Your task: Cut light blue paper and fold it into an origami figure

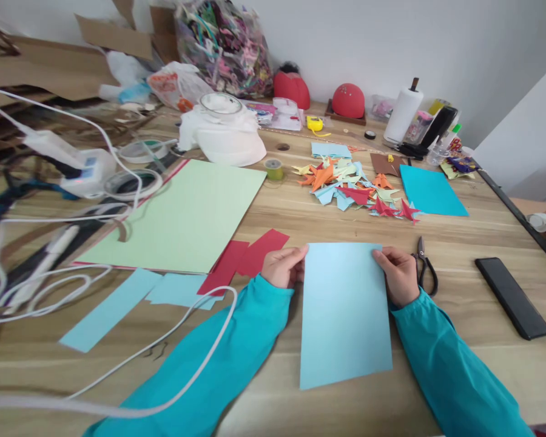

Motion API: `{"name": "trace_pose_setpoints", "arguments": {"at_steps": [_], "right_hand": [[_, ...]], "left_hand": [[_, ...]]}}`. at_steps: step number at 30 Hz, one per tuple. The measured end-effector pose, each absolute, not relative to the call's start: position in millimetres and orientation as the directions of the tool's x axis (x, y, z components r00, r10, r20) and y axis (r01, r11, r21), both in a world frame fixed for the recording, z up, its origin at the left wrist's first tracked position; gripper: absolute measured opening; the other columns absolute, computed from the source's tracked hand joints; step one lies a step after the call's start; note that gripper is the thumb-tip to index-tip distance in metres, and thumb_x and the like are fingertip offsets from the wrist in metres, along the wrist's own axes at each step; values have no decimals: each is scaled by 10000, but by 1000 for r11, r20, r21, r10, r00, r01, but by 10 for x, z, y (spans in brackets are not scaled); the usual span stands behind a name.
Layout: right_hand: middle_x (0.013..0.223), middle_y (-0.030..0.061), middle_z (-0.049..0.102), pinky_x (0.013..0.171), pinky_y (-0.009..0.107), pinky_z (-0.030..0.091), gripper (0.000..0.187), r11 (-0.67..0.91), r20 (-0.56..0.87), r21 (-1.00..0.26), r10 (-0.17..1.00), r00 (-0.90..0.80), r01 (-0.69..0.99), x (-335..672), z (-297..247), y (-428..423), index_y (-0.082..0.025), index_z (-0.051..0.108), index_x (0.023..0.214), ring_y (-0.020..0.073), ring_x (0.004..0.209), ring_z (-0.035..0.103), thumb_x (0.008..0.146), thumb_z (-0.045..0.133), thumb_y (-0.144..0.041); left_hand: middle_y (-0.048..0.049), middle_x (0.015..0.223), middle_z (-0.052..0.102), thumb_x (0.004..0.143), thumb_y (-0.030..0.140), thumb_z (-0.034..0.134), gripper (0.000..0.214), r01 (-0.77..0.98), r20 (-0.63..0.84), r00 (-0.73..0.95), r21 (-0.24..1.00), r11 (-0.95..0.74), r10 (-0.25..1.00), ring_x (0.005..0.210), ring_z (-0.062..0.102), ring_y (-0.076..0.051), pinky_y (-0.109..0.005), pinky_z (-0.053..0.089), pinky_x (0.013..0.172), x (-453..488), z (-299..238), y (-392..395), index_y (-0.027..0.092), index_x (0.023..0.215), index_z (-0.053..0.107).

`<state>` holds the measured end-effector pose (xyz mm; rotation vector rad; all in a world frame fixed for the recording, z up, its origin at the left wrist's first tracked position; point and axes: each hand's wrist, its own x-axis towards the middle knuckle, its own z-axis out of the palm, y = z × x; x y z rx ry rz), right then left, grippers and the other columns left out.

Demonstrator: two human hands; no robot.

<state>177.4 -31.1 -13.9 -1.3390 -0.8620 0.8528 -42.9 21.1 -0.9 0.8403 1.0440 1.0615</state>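
A light blue sheet of paper (343,315) lies flat on the wooden table (459,243) in front of me. My left hand (283,267) pinches its far left corner, fingers closed on the edge. My right hand (398,276) grips the far right corner the same way. Both arms wear teal sleeves. A pair of black scissors (425,267) lies just right of my right hand.
A large pale green sheet (186,218) lies to the left, with red strips (246,258) and blue strips (118,303) near it. A pile of folded paper shapes (350,185), a teal sheet (430,191) and a black phone (512,297) lie around. White cables (131,358) cross the left.
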Motion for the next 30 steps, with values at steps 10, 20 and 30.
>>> {"name": "trace_pose_setpoints", "arguments": {"at_steps": [10,20,30], "right_hand": [[563,-17,614,451,213,389,260,10,5,-1000,931,366,-9,1741,-134,-327,-180,677,612,98,491,492,625,776,-420],[584,-8,641,464,218,403,240,-4,-22,-999,938,347,-54,1750,-125,-309,-178,697,625,105,504,516,612,790,-398],[564,-18,634,450,205,389,255,-25,-80,-989,921,381,-148,1749,-125,-293,-164,686,618,94,488,510,572,811,-380]], "left_hand": [[49,460,498,509,436,814,352,-90,-63,85,993,70,994,439,421,-77,-216,309,431,-397,-67,245,155,535,604],[46,358,435,643,511,717,463,-52,-66,86,996,71,994,340,367,-77,-236,234,366,-422,-85,251,175,406,504],[60,311,400,695,593,638,536,-27,-133,174,990,139,976,268,326,-60,-205,184,299,-417,-22,220,183,423,425]]}}
